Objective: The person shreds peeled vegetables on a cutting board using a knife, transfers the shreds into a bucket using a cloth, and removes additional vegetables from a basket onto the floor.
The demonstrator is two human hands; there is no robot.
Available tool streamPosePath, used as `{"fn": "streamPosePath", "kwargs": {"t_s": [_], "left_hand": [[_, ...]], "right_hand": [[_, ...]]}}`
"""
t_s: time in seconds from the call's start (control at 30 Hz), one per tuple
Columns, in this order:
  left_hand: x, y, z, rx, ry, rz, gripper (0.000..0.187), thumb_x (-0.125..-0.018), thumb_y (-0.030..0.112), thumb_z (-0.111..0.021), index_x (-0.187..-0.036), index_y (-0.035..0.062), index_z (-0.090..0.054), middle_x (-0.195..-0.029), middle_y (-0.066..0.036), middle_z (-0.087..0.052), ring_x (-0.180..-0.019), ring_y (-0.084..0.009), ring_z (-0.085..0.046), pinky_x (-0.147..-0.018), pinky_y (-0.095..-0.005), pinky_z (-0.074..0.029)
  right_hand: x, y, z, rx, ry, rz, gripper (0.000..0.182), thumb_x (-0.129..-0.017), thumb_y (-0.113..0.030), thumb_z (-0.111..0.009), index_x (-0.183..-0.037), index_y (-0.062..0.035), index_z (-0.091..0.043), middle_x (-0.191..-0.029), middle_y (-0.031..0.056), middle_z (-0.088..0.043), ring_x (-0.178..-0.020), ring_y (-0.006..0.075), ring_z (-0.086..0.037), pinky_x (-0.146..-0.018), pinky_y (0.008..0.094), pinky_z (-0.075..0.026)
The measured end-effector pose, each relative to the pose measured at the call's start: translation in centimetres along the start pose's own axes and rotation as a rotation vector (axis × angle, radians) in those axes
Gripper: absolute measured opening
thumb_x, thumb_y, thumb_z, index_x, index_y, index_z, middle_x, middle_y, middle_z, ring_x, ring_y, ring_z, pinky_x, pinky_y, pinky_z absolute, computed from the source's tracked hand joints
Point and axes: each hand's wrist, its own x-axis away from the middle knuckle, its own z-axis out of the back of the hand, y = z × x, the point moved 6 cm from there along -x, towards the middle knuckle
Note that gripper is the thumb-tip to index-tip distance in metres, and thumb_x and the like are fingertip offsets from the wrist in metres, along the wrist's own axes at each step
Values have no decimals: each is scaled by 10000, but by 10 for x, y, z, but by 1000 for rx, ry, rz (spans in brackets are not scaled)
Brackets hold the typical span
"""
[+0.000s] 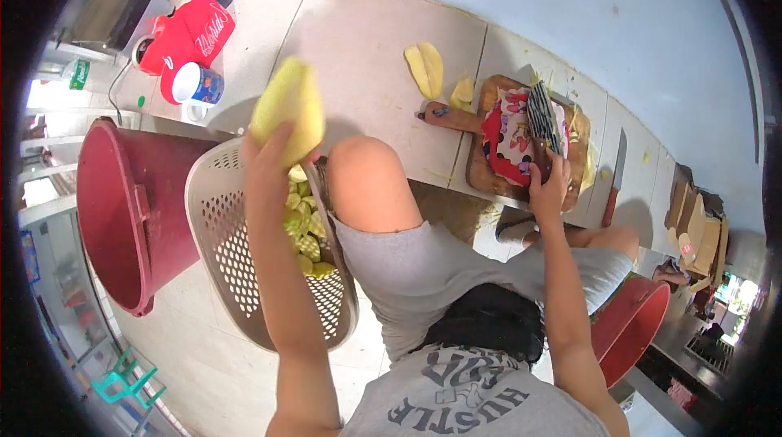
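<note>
My left hand [271,156] grips a large yellow-green piece of fruit or vegetable [292,109] over the near side of a white perforated basket [213,225]. Several green-yellow pieces [305,221] lie inside the basket. At the wooden cutting board [482,162], my right hand [550,180] has its fingers closed at the lower end of a striped cloth-like item [542,115]. Beneath that item is a red and white patterned cloth [509,144]. What the right fingers grip is partly hidden. Two cut yellow pieces [424,70] [462,92] rest beside the board.
A knife [617,180] lies right of the board, and a wooden handle [452,117] extends from its left. Red bins [155,217] [631,323] stand on both sides. A red cap [199,34] and a mug [198,85] are at upper left, cardboard [700,233] at right.
</note>
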Motion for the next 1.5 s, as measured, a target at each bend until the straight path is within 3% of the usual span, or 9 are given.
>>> {"fn": "streamPosePath", "kwargs": {"t_s": [0.2, 0.47, 0.63, 0.7, 0.77, 0.87, 1.0, 1.23, 1.5], "left_hand": [[-51, -31, -74, 110, -327, 91, 511, -944, 144, -623, -1378, -68, -458, -1197, -223, -632, -926, -300, -712, -814, -387, -616], [19, -28, 94, 204, 284, -138, 490, -949, 227, -617, -1359, -16, -506, -952, -100, -673, -742, -172, -622, -616, -264, -461], [4, -226, 252, -119, 450, 15, 322, -917, 225, -637, -1154, 8, -664, -821, -67, -656, -637, -171, -581, -499, -306, -466], [-5, -320, 308, -581, 472, 277, 543, -884, 268, -695, -1334, -7, -564, -1055, -166, -686, -841, -280, -661, -665, -374, -552], [8, -343, 276, -1401, 369, 282, 809, -821, 279, -766, -1499, 36, -396, -1358, -258, -559, -1218, -400, -561, -990, -433, -495], [20, -317, 213, -1348, 175, 351, 1002, -758, 259, -812, -1580, 118, -257, -1547, -279, -342, -1456, -430, -288, -1197, -473, -268], [-10, -375, 206, -1466, -123, 141, 904, -736, 343, -790, -1542, 238, -394, -1618, -236, -234, -1504, -414, -184, -1214, -584, -147], [-20, -352, 172, -1728, -472, 296, 917, -713, 581, -795, -1508, 280, -448, -1632, -196, -242, -1506, -437, -178, -1196, -623, -155], [-46, -389, 172, -1704, -758, 230, 1037, -684, 596, -823, -1549, 269, -353, -1613, -185, -288, -1462, -460, -278, -1094, -646, -367]], "right_hand": [[1, 10, -5, -2, -20, -11, 433, -864, -154, -733, -1252, -33, -584, -1139, 207, -561, -1050, 403, -560, -897, 464, -477], [1, 5, -5, 11, -10, 5, 432, -877, -187, -728, -1253, -37, -579, -1135, 209, -570, -1068, 407, -563, -931, 470, -464], [0, 4, -5, 46, -21, 13, 424, -896, -202, -708, -1256, -23, -574, -1132, 216, -577, -1066, 410, -570, -947, 481, -453], [0, 1, -4, 63, -41, 1, 405, -907, -190, -691, -1252, -16, -571, -1141, 219, -576, -1081, 410, -570, -956, 481, -450], [-2, -1, -3, 44, -39, 25, 391, -910, -168, -687, -1250, -17, -568, -1141, 223, -578, -1070, 413, -578, -951, 477, -456], [-3, -8, -3, 76, -46, 21, 383, -905, -138, -689, -1247, -18, -565, -1127, 225, -583, -1060, 415, -588, -936, 468, -471], [-6, -2, -7, 160, -73, 31, 387, -900, -120, -694, -1249, -18, -562, -1117, 225, -589, -1055, 409, -597, -924, 462, -486], [-5, 2, -8, 81, -94, -40, 397, -900, -129, -691, -1257, -14, -561, -1150, 228, -600, -1084, 421, -608, -942, 463, -488], [-4, 11, -9, 108, -85, -60, 405, -889, -145, -704, -1245, -10, -567, -1140, 228, -600, -1080, 423, -605, -932, 474, -484]]}}
